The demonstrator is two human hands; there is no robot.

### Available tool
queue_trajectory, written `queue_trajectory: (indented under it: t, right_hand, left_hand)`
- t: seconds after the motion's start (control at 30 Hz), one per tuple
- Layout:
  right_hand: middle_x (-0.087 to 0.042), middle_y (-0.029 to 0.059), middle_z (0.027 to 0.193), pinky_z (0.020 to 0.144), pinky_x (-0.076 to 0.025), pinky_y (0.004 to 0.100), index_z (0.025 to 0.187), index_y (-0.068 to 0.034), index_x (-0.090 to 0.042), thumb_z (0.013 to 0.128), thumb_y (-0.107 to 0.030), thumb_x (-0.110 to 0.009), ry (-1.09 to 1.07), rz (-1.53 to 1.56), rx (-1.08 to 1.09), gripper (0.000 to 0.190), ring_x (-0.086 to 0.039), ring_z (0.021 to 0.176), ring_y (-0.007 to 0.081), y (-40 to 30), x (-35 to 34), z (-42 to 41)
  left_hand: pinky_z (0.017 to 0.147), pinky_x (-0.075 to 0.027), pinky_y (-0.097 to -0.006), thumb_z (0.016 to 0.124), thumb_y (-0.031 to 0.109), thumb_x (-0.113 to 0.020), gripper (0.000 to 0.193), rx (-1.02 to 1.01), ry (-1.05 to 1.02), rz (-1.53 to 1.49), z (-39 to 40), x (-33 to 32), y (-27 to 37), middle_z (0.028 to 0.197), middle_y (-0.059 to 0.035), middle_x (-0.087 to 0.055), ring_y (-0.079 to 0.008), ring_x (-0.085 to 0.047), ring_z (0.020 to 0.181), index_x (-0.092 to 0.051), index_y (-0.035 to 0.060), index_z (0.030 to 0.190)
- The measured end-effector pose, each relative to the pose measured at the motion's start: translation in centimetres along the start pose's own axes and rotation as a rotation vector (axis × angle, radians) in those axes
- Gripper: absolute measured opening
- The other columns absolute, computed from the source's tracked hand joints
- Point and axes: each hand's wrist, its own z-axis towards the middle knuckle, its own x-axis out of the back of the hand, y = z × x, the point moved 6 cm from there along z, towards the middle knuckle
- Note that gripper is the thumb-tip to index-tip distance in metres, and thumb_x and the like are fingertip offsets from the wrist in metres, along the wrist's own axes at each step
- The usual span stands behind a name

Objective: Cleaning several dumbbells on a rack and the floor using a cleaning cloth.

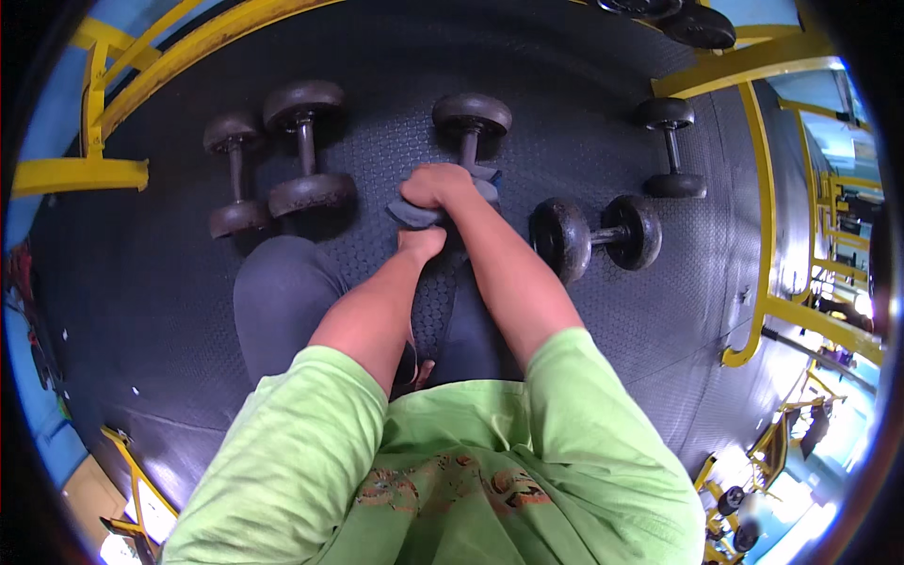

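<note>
My right hand is closed on a grey cloth, at the near end of a dumbbell that lies on the black floor mat. Just below it, against the cloth's lower edge, is my left hand; its fingers are hidden, so its grip cannot be told. The cloth covers part of the dumbbell's near head. Two more dumbbells lie to the left, a large one and a smaller one. On the right a dumbbell lies crosswise, close to my right forearm.
Another dumbbell lies farther right, beside a yellow metal frame. A yellow rack stands at the upper left. Dark round weights sit at the top right. My bent knee is left of my arms.
</note>
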Motion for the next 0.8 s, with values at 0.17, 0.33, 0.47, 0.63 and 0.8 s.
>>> queue_trajectory:
  t: [0.17,0.33,0.47,0.63,0.8]
  right_hand:
    - [-0.056,0.0168,0.138,0.108,-0.041,0.0412,0.129,-0.009,-0.063,0.084,-0.032,-0.047,-0.278,-0.081,0.013,0.053,-0.051,0.131,0.0322,0.6,-3.7,4.4]
    - [-0.063,0.0181,0.128,0.102,-0.046,0.0436,0.120,-0.007,-0.067,0.081,-0.033,-0.052,-0.110,-0.036,-0.018,0.050,-0.060,0.119,0.0356,1.2,-1.2,-0.8]
    - [-0.065,0.0151,0.120,0.102,-0.044,0.0470,0.121,-0.011,-0.064,0.072,-0.028,-0.066,0.501,0.048,-0.007,0.052,-0.057,0.116,0.0372,8.4,0.3,-10.1]
    - [-0.057,0.0184,0.125,0.102,-0.043,0.0471,0.125,-0.011,-0.057,0.063,-0.014,-0.071,0.584,0.064,-0.006,0.064,-0.051,0.120,0.0392,10.3,-0.7,-10.8]
    - [-0.061,0.0175,0.120,0.102,-0.044,0.0447,0.117,-0.010,-0.061,0.061,-0.013,-0.072,0.470,0.015,0.033,0.057,-0.054,0.117,0.0382,10.0,-0.4,-10.1]
  left_hand:
    - [0.109,-0.040,-0.0410,0.083,0.039,-0.068,0.064,0.229,-0.050,-0.271,-1.4,1.6,0.0,0.136,-0.0282,-0.053,-0.0381,-0.049,0.130,-0.055,-0.0012,0.131]
    - [0.109,-0.041,-0.0415,0.079,0.025,-0.076,0.077,0.272,-0.118,-0.251,-1.0,2.0,-1.3,0.140,-0.0246,-0.051,-0.0376,-0.051,0.129,-0.041,0.0129,0.146]
    - [0.111,-0.039,-0.0418,0.073,0.012,-0.077,0.076,0.021,0.022,-0.307,0.2,2.6,1.4,0.141,-0.0146,-0.050,-0.0359,-0.048,0.131,-0.047,0.0122,0.143]
    - [0.107,-0.042,-0.0423,0.074,0.006,-0.071,0.061,-0.151,-0.073,-0.185,1.0,1.2,4.0,0.135,-0.0181,-0.055,-0.0356,-0.052,0.127,-0.053,0.0100,0.133]
    - [0.103,-0.045,-0.0439,0.074,0.005,-0.068,0.046,-0.073,-0.063,-0.186,0.9,2.0,4.3,0.124,-0.0193,-0.062,-0.0365,-0.057,0.120,-0.058,0.0069,0.118]
